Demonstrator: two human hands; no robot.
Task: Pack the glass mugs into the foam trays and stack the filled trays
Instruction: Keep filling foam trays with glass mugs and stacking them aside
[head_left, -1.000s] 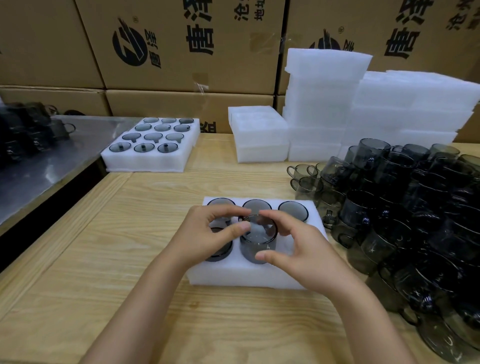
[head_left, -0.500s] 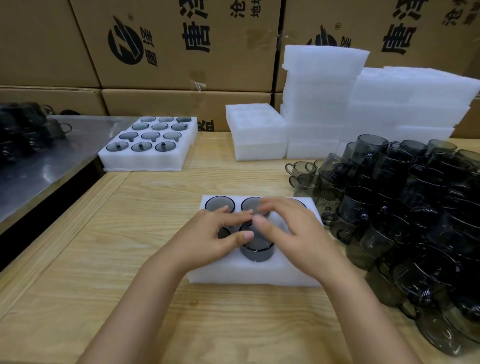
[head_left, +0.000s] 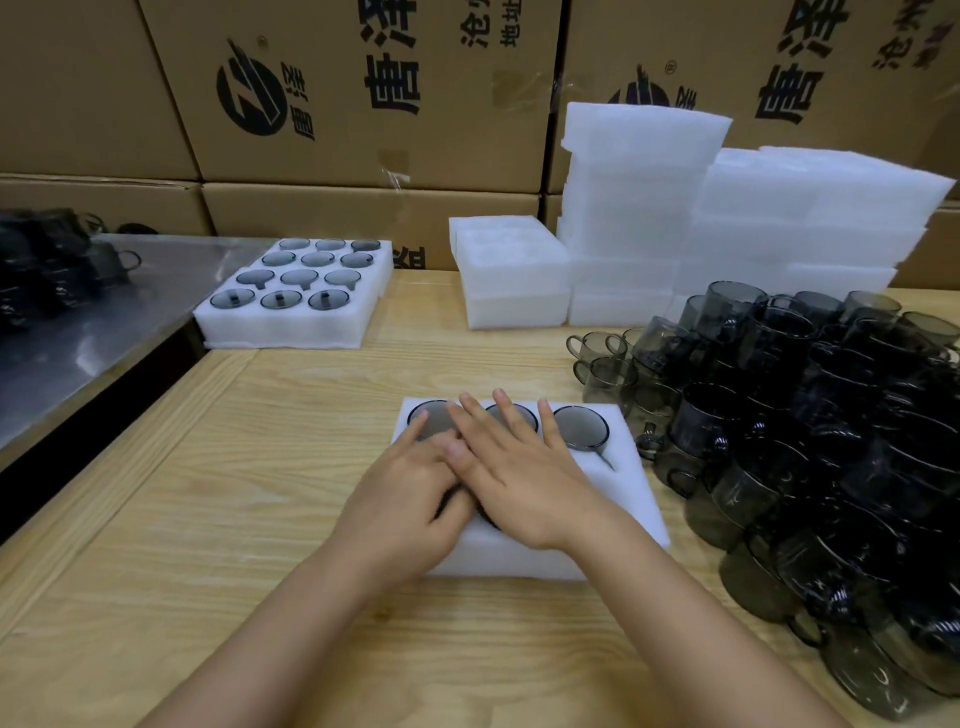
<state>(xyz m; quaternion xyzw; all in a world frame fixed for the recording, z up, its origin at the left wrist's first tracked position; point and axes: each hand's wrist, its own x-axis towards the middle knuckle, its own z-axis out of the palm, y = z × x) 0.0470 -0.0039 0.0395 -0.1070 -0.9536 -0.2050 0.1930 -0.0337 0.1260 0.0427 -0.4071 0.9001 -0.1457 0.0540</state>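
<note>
Bare desk (head_left: 182, 519) lies open left of and in front of the near tray (head_left: 631, 499), and between it and the filled tray (head_left: 291, 327) at back left. On the right a dense heap of mugs (head_left: 857, 467) crowds just beside the near tray. Foam stacks (head_left: 649, 218) and boxes (head_left: 337, 104) wall the back.

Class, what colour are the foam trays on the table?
White; the foam trays show best in the head view.

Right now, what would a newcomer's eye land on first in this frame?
Both hands press flat at the centre, the right hand overlapping the left hand on a white foam tray part-filled with mugs. A big heap of smoky glass mugs crowds the right side of the table, and a filled twelve-mug tray sits at back left.
</note>
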